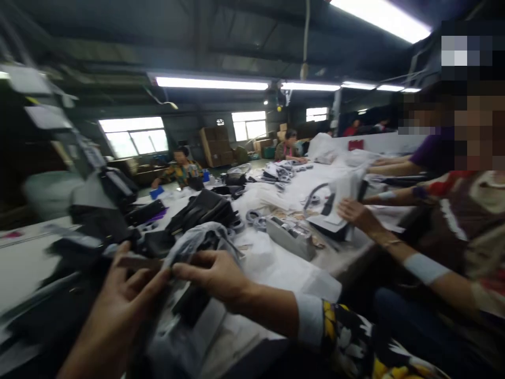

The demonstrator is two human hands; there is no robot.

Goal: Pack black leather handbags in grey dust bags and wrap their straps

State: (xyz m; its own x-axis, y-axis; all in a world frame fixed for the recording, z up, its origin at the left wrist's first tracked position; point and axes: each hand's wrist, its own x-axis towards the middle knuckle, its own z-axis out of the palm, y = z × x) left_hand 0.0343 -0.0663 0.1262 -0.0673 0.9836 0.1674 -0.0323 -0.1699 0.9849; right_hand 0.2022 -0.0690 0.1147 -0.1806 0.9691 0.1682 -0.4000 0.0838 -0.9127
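Low in the middle, a dark handbag handle (pixel 205 231) arches up, wrapped in thin translucent plastic. My right hand (pixel 216 273) pinches the near side of this wrapping between thumb and fingers. My left hand (pixel 126 295) meets it there, its fingertips closed on the same spot, while a narrow brownish strip (pixel 140 262) lies across its fingers. Below the hands hangs the rest of the bag, blurred and partly covered by plastic and white sheet. Exactly what sits between the fingertips is too blurred to make out.
Black bags (pixel 205 210) are heaped beyond my hands. A grey tape dispenser (pixel 290 237) and tape rolls (pixel 256 218) stand on the white-covered table. At right, a co-worker's hand (pixel 355 213) holds a bag with white sheet. More black bags (pixel 106 210) crowd the left.
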